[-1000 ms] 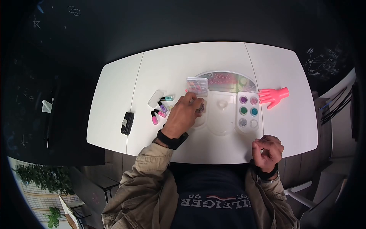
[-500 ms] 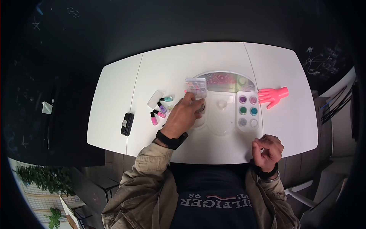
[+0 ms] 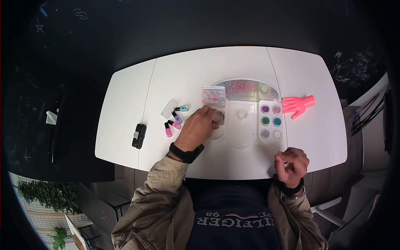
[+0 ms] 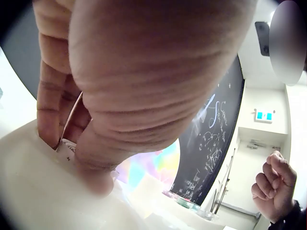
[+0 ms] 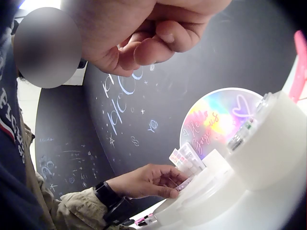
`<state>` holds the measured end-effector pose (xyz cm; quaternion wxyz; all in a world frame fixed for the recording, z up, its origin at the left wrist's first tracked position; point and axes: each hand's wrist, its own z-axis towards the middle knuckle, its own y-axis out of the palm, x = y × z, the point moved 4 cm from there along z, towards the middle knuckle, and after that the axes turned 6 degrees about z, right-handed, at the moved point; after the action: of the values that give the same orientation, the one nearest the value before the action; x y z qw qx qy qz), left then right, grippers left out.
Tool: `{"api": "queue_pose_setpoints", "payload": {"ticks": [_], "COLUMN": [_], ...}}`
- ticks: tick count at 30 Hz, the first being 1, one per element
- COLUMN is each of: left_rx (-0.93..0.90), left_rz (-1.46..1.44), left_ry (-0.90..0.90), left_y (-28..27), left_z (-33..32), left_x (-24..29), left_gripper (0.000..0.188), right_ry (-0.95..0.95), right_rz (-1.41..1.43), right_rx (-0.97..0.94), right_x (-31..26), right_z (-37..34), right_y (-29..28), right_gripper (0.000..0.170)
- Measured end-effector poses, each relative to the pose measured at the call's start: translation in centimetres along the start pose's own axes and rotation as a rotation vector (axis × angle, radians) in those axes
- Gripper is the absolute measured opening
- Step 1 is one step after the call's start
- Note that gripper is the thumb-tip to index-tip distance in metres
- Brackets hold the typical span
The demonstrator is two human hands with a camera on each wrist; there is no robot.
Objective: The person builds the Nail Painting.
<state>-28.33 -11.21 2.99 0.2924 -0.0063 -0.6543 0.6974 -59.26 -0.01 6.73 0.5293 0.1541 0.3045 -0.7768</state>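
Note:
My left hand (image 3: 201, 127) reaches over the left wing of a white plastic nail-kit stand (image 3: 241, 132). Its thumb and fingers pinch a small flat piece with a round dark ring (image 3: 218, 117), whose thin edge and printed white part (image 4: 68, 147) show between the fingers in the left wrist view. Just behind it stands a clear compartmented case (image 3: 214, 96) with pink pieces inside. Above the table's front edge, my right hand (image 3: 293, 166) hovers with fingers curled; nothing shows in its grasp. The stand's right wing bears several glitter pots (image 3: 266, 121).
Several nail polish bottles (image 3: 177, 118) lie left of the left hand, beside a clear lid (image 3: 169, 108). A black case (image 3: 139, 135) sits farther left. A pink model hand (image 3: 301, 106) lies right of the stand, and the curved printed back panel (image 3: 250, 88) rises behind it.
The left hand's fingers have drawn in toward the left, uncovering more of the round-ringed piece. The right hand stays where it was.

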Motion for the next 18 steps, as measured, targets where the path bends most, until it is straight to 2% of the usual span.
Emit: {"api": "queue_pose_setpoints", "payload": {"ticks": [4, 10, 18], "left_rx": [0.078, -0.011, 0.017], "left_rz": [0.03, 0.07, 0.127], "left_ry": [0.056, 0.019, -0.014], "left_y": [-0.6, -1.3, -0.3], "left_z": [-0.4, -1.5, -2.6], "left_x": [0.7, 2.5, 2.6], "left_gripper": [0.044, 0.047, 0.056], "right_ry": [0.018, -0.004, -0.001], "right_rz": [0.008, -0.013, -0.012], "right_rx": [-0.005, -0.001, -0.003], "right_x": [0.3, -0.1, -0.2], "right_z": [-0.2, 0.2, 0.2], "right_y": [0.0, 0.1, 0.0], "right_gripper": [0.019, 0.019, 0.018]}}
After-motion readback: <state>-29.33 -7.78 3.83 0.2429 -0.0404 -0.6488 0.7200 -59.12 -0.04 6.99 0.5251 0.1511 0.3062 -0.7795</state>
